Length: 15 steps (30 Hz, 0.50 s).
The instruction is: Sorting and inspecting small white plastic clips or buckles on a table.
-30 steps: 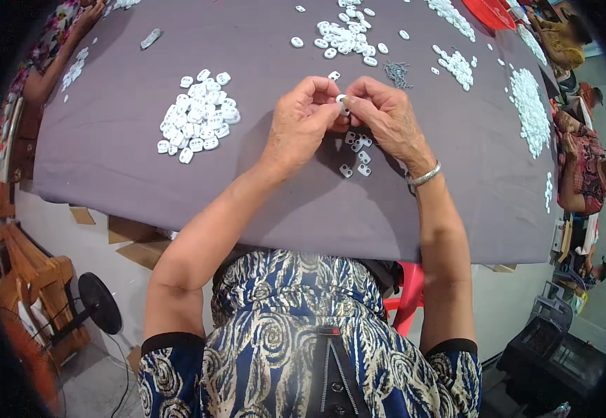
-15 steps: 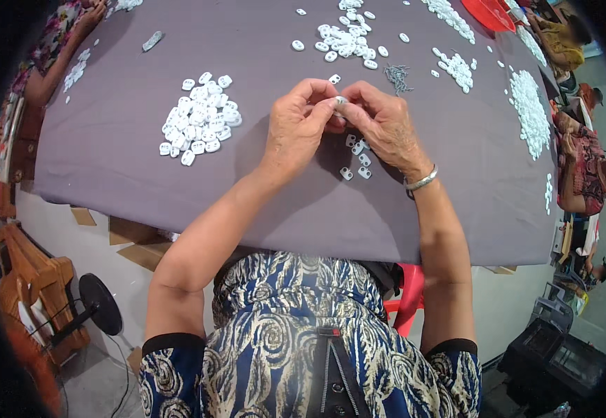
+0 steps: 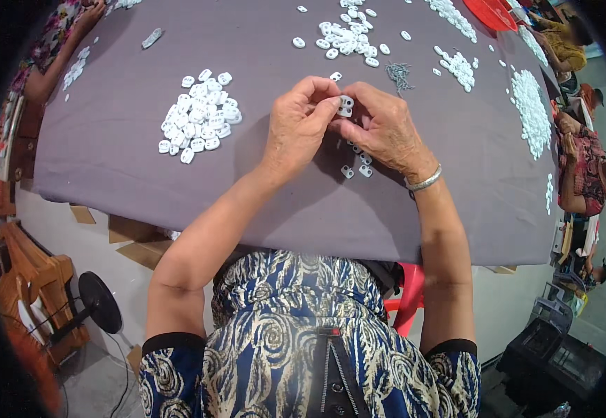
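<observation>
In front of me, my left hand (image 3: 301, 118) and my right hand (image 3: 379, 125) meet over the table, both pinching one small white two-hole cord lock (image 3: 345, 106). Its face with dark holes shows between the fingertips. Under my right hand lie several loose white pieces with single holes (image 3: 365, 170), partly hidden by the fingers. Another such piece (image 3: 335, 76) rests just beyond my hands. To the left sits a heap of white cord locks (image 3: 202, 118). A small tangle of thin grey bits, perhaps springs (image 3: 399, 75), lies beyond my right hand.
A grey cloth covers the table (image 3: 247, 202). Further off are more white oval pieces (image 3: 344, 38) and larger heaps (image 3: 530, 111) at the right. A red basket (image 3: 491, 14) stands at the far right. Other people sit around the edges. A black fan (image 3: 99, 303) is at lower left.
The cord lock has turned between my fingers, so its holes now show. My right thumb has shifted down off it; the hands stay in nearly the same place.
</observation>
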{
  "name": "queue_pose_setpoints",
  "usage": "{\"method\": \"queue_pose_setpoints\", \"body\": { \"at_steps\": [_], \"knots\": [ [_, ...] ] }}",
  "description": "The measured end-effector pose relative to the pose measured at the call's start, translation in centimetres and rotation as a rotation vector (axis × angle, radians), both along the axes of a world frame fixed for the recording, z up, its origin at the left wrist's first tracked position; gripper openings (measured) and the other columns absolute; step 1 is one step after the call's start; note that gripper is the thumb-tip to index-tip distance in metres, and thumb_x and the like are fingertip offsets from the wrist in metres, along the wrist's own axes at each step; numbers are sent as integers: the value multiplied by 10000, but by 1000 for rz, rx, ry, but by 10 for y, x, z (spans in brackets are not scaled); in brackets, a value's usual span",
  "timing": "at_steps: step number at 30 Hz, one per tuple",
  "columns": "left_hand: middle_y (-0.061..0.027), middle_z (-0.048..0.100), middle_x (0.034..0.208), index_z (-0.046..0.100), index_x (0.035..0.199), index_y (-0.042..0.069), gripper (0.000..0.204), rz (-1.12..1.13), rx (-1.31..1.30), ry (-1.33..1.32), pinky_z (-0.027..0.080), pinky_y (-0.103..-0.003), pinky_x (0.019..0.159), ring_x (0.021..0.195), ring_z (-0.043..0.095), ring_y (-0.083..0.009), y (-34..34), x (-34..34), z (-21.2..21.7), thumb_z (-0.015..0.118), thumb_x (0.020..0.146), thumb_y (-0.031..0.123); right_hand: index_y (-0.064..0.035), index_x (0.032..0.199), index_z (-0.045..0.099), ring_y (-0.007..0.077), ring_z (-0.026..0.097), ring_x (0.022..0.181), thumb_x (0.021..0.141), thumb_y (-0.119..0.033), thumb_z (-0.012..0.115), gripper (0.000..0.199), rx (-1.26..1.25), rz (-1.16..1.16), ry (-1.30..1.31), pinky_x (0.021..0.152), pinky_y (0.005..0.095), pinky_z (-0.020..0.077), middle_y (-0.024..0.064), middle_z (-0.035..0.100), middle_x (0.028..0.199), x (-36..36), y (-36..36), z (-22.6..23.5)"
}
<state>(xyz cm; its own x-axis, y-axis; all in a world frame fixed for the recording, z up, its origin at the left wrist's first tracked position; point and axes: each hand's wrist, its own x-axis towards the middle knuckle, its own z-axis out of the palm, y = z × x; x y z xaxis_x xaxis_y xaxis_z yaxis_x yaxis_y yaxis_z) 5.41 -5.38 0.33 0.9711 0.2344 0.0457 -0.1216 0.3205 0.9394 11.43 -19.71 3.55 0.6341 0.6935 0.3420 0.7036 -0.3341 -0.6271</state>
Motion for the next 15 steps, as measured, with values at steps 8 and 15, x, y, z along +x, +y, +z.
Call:
{"method": "queue_pose_setpoints", "body": {
  "at_steps": [8, 15],
  "knots": [
    [-19, 593, 830, 576, 955, -26, 70, 0, 68, -33, 526, -235, 659, 726, 611, -77, 0, 0, -2, 540, 906, 11, -9, 870, 549, 345, 579, 647, 819, -189, 663, 219, -127, -81, 64, 593, 411, 472, 171, 575, 710, -2, 1, -7],
    [-21, 595, 817, 576, 945, -23, 61, -17, 67, 9, 525, -237, 656, 705, 618, -81, 1, -2, 1, 548, 901, 9, -17, 868, 538, 381, 597, 717, 848, -248, 638, 253, -149, -31, -62, 616, 436, 480, 178, 593, 761, 1, -2, -9]
  ]
}}
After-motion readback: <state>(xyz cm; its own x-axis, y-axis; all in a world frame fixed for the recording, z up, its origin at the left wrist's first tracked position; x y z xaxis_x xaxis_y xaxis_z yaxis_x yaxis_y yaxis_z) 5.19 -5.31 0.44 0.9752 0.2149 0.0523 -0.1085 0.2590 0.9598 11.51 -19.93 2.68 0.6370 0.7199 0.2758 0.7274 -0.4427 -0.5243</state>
